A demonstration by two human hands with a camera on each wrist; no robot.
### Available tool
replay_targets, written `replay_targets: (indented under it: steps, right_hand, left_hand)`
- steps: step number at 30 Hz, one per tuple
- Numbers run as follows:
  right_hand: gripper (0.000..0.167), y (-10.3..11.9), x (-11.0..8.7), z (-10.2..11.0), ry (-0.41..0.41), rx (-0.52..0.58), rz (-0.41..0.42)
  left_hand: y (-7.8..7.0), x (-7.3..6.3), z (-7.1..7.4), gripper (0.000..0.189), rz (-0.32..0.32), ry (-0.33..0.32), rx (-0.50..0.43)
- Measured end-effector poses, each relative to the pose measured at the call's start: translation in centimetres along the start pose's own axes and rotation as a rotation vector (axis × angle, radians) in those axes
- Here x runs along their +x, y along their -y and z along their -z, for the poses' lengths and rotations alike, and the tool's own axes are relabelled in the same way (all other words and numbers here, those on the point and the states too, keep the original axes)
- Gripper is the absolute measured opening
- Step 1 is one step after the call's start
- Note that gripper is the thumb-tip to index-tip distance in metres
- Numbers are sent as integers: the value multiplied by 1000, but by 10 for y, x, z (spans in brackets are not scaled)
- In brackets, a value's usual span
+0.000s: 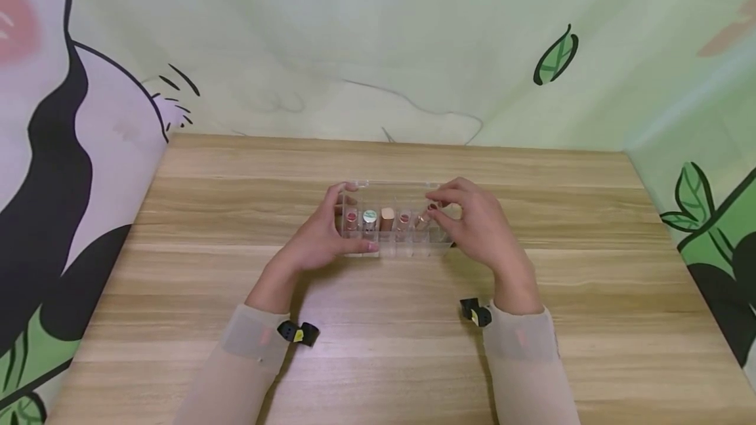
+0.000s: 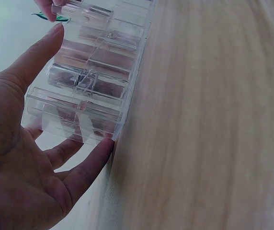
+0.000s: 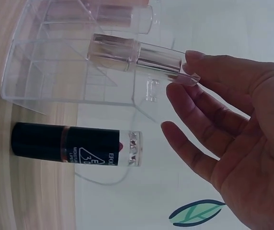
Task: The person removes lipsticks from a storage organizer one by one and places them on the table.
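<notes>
A clear plastic lipstick organizer [image 1: 386, 251] lies on the table, with several lipsticks in its row of compartments. My left hand [image 1: 313, 238] holds its left end, thumb along the front and fingers at the back and side. A silver-capped lipstick [image 2: 70, 76] and a copper-coloured lipstick [image 1: 386, 218] stand inside, near that hand. At the right end, my right hand [image 1: 481, 222] pinches the top of a clear-capped lipstick [image 3: 137, 60] between thumb and fingers. This lipstick is tilted, its base over the organizer's right compartments. Its exact depth inside I cannot tell.
A black lipstick [image 3: 89, 146] with a clear top stands upright on the table just beyond the organizer's right end, mostly hidden by my right hand in the head view. Behind the wooden table [image 1: 378, 359] hangs a pale green printed cloth [image 1: 378, 38].
</notes>
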State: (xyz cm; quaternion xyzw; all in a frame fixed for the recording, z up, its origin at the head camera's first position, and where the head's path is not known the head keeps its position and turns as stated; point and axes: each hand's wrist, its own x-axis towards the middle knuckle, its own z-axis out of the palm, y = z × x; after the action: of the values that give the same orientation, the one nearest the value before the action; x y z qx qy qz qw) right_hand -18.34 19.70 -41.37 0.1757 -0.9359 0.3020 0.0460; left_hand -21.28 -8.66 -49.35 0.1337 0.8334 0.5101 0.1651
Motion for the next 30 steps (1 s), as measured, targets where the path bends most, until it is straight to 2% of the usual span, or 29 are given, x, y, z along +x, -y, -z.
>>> replay_targets:
  steps: [8,30]
  right_hand:
    - [25,2,-3,5,-35,24,13]
    - [23,4,-12,26,-229,103,58]
  left_hand:
    - [0,0,0,106,-3,4,2]
    - [-3,-2,1,106,0,7,3]
